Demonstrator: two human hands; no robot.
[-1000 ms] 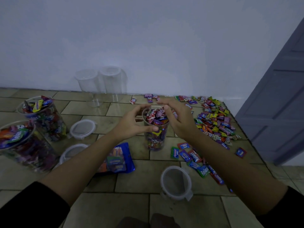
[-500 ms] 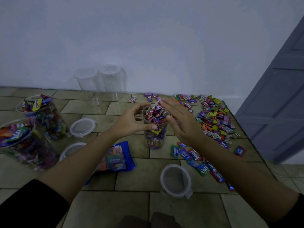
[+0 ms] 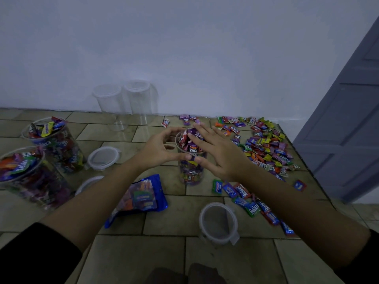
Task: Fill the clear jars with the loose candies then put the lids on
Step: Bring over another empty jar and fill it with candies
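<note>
A clear jar (image 3: 190,173) stands on the tiled floor at centre, heaped with wrapped candies above its rim. My left hand (image 3: 158,150) cups the jar's left side near the rim, thumb across the front. My right hand (image 3: 215,152) lies flat and spread against the heap and the jar's right side. Loose candies (image 3: 266,148) are scattered to the right, with more near my right forearm (image 3: 242,191). A lid (image 3: 218,222) lies in front. Two lids (image 3: 103,157) lie to the left, the nearer one (image 3: 88,184) partly behind my left arm.
Two filled jars stand at the left, one farther (image 3: 55,144) and one nearer (image 3: 28,177). Two empty clear jars (image 3: 125,101) stand against the white wall. A blue candy bag (image 3: 141,197) lies under my left forearm. A grey door (image 3: 344,130) is at right.
My right hand has flattened and spread over the candy heap. The left hand has stayed at the jar's rim. The view has drifted slightly.
</note>
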